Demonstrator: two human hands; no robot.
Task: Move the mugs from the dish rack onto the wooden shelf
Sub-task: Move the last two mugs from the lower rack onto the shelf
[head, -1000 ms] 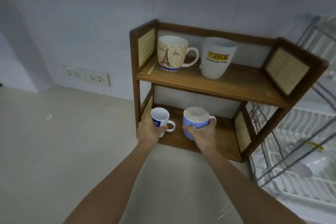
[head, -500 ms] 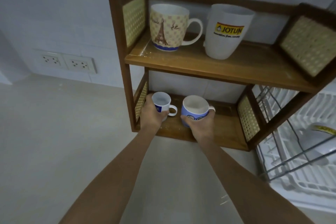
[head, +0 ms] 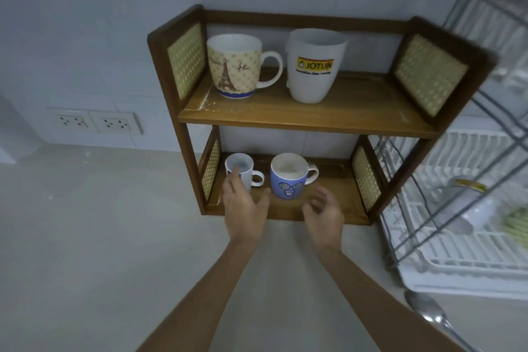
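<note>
Standing upright on the shelf [head: 285, 210] bottom board, the white mug [head: 246, 173] and blue mug [head: 288, 180] sit apart, handles toward 3 o'clock for easy reach. Left hand [head: 245, 208] and right hand [head: 324, 213] hover open, empty, at 6 o'clock.
</note>
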